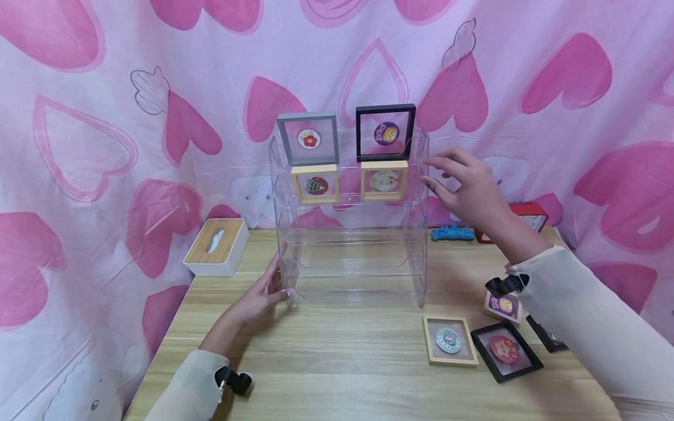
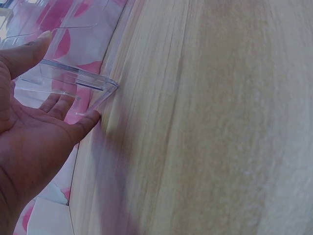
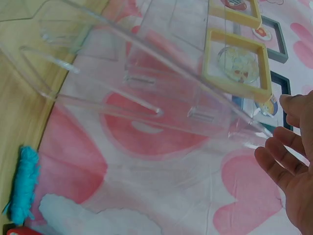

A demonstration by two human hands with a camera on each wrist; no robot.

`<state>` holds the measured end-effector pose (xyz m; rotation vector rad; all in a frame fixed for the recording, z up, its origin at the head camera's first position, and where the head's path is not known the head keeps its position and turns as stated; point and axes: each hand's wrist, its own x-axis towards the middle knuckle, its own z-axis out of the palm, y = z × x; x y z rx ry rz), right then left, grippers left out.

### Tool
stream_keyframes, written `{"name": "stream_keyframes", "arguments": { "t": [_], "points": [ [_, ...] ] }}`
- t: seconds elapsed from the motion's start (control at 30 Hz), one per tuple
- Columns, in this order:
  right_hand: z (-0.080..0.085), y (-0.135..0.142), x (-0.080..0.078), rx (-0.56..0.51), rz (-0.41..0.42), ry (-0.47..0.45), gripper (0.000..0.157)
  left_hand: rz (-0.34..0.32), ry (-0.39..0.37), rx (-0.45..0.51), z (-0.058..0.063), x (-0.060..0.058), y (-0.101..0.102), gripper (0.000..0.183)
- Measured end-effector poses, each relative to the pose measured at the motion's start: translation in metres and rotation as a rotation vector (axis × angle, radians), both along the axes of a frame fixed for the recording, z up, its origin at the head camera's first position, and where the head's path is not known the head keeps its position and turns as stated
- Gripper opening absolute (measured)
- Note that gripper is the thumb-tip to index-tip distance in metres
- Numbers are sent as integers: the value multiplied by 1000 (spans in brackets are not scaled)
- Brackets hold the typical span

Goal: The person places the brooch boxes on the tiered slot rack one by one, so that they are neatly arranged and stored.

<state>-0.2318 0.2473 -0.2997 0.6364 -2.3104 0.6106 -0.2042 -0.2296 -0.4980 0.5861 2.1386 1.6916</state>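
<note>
A clear acrylic tiered stand [image 1: 350,269] stands on the wooden table. On its top tier are a grey frame [image 1: 308,162] and a black frame [image 1: 383,156], each with a round badge; one tier lower sit two pale wooden-coloured frames, a left one [image 1: 316,200] and a right one [image 3: 264,93]. My left hand [image 1: 260,298] grips the stand's lower left side panel, thumb in front and fingers on the outer side. At the upper right side edge, my right hand [image 1: 466,184] holds the panel between thumb and fingers; the contact is light.
Front right on the table lie a light wooden frame [image 1: 450,361], a black frame [image 1: 509,374] and a small badge frame [image 1: 502,307], with another dark frame [image 1: 547,336] partly under the right sleeve. A tissue box [image 1: 213,266] stands left; blue cord [image 1: 451,233] and a red object [image 1: 529,211] lie behind right.
</note>
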Motion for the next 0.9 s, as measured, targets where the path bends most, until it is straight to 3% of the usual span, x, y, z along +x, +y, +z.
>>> {"name": "stream_keyframes", "arguments": {
  "t": [0.37, 0.9],
  "points": [
    [-20, 32, 13, 27, -31, -119, 47, 11, -15, -12, -1, -1, -1, 113],
    [-75, 71, 43, 152, 31, -371, 41, 8, -8, -6, 2, 1, 1, 113]
  ]
}}
